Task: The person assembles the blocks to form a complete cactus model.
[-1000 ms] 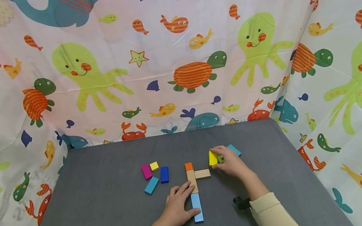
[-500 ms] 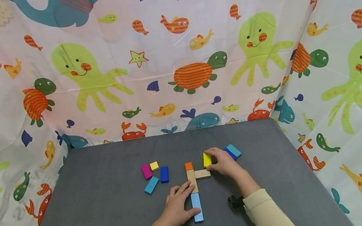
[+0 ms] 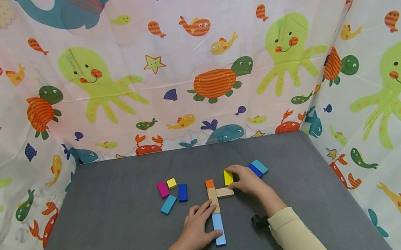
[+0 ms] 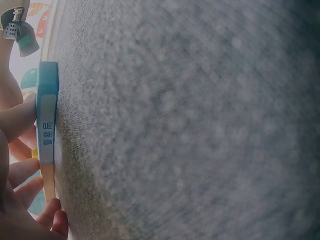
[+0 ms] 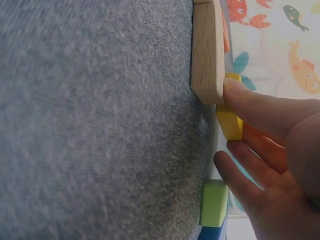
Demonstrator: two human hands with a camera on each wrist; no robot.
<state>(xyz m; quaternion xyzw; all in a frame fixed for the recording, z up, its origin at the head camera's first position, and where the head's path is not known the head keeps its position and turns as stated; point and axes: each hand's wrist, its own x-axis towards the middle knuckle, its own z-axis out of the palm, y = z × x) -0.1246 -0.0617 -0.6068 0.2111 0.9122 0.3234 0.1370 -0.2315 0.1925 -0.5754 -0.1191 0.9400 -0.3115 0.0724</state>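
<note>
My right hand (image 3: 247,180) pinches a yellow block (image 3: 228,177) between thumb and fingers, just behind a short wooden block (image 3: 225,192). In the right wrist view, the thumb lies beside the end of that wooden block (image 5: 206,55). My left hand (image 3: 199,231) rests on the line of blocks, its thumb on the light blue block (image 3: 217,221) and its fingertips at the long wooden block (image 3: 211,192). An orange block (image 3: 209,183) tops this line. The short wooden block sticks out to the right from the long one. The yellow block's far side is partly hidden by the fingers.
Left of the line lie a magenta block (image 3: 163,189), a small yellow block (image 3: 171,183), a dark blue block (image 3: 182,193) and a teal block (image 3: 168,204). Beyond my right hand are another blue (image 3: 255,170) and teal block (image 3: 260,166). A green block (image 5: 214,202) shows in the right wrist view.
My right hand has moved left with the yellow block, up to behind the short wooden block. The blue block at the right has come into sight. My left hand has stayed put.
</note>
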